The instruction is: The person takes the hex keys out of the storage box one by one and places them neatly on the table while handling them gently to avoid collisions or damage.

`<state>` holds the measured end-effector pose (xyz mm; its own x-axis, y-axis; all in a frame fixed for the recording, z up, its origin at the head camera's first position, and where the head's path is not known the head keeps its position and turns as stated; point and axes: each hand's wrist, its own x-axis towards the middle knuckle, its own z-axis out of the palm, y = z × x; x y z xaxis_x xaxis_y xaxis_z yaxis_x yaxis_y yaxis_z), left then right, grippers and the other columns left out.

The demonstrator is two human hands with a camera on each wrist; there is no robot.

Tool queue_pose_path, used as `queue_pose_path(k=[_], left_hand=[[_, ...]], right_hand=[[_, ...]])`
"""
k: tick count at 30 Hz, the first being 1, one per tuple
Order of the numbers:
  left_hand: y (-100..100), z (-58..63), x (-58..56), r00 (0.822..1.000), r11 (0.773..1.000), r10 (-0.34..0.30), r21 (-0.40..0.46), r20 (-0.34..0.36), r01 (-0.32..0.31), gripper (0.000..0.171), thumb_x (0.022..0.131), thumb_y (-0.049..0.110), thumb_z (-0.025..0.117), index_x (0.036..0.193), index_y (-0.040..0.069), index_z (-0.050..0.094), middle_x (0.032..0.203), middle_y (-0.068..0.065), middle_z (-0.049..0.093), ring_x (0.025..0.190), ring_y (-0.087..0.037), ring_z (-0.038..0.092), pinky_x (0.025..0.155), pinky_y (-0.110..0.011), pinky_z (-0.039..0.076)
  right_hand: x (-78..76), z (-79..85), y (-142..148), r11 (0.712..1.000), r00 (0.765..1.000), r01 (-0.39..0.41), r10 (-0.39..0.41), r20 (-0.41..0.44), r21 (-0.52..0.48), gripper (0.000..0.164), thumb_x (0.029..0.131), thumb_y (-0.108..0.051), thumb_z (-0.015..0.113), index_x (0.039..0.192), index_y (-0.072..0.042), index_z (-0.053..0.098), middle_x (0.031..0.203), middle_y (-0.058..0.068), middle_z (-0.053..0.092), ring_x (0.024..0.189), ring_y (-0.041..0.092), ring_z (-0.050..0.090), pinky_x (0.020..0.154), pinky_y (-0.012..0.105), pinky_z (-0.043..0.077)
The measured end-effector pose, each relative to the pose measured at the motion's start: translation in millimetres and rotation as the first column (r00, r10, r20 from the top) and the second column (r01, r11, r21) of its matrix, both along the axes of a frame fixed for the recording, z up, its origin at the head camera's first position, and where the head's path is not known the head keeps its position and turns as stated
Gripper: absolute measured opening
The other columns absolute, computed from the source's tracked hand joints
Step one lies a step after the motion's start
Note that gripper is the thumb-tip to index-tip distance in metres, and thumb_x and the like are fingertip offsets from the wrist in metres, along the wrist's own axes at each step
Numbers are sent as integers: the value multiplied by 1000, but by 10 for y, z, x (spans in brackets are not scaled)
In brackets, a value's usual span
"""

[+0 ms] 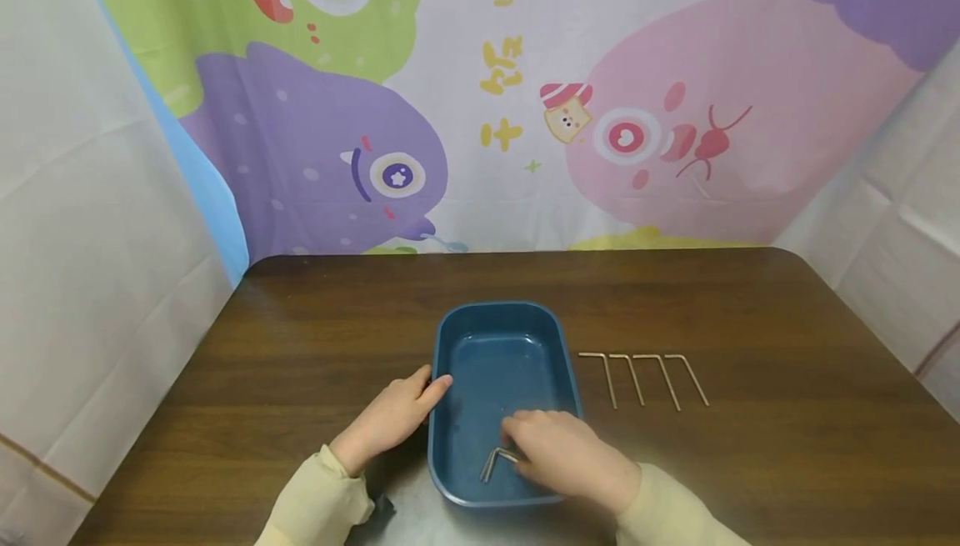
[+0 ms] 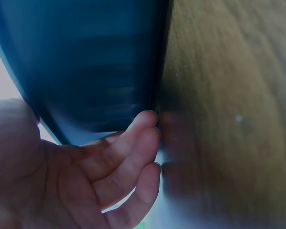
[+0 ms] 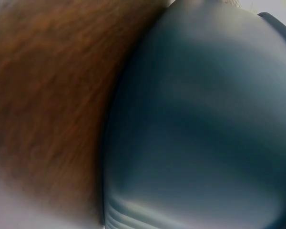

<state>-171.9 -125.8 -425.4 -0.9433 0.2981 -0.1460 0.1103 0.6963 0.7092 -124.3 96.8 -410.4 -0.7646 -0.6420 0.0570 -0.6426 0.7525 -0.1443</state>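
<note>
A blue plastic tray with rounded corners sits on the table. My left hand grips its left side, thumb over the rim and the other fingers along the outer wall; the left wrist view shows those fingertips low beside the wall, close to the tabletop. Reaching over the right rim, my right hand pinches bent metal Allen keys inside the near part of the tray. Their short ends stick out to the left of the fingers, and the rest is hidden under the hand. In the right wrist view, only the tray's outer wall shows, without the fingers.
Several L-shaped Allen keys lie in a row on the brown wooden table, right of the tray. A small dark object is by the left sleeve. Behind the table hangs a cartoon-printed cloth, with white cloth at both sides.
</note>
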Motion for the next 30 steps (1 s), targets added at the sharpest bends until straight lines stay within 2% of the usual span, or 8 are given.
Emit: queue_pose_path(k=[11,21,26,30], left_hand=[[3,6,-2,1000,1000,8,-3,-13,-8,33,94,41,44,84,11,50,62,-3,52,57,-13,49,55,-28,38],[3,3,0,1000,1000,7,1,-1,-7,34,94,42,43,83,11,50,62,-3,51,56,-14,48,54,-28,37],[-3,2,4,1000,1000,5,2,2,-5,34,94,42,43,83,11,49,62,-4,51,56,-14,48,54,-28,37],[3,-1,1,1000,1000,8,2,-3,-8,34,94,42,43,83,10,50,62,-3,51,56,-14,49,54,-28,37]], right_hand=[[2,-15,-15,1000,1000,-1,1,-20,-2,17,71,-8,68,71,-18,54,65,-8,51,56,9,50,47,24,37],[-1,-21,-11,999,996,-33,33,-78,0,15,75,-9,67,71,-18,56,65,-8,51,55,8,51,45,24,36],[-4,-39,-11,1000,992,-14,13,-124,-12,15,72,-9,66,71,-19,55,65,-8,51,56,9,52,44,25,35],[-8,-49,-1,999,991,14,-20,-129,-48,17,68,-7,65,70,-19,54,65,-8,50,56,9,52,44,25,35]])
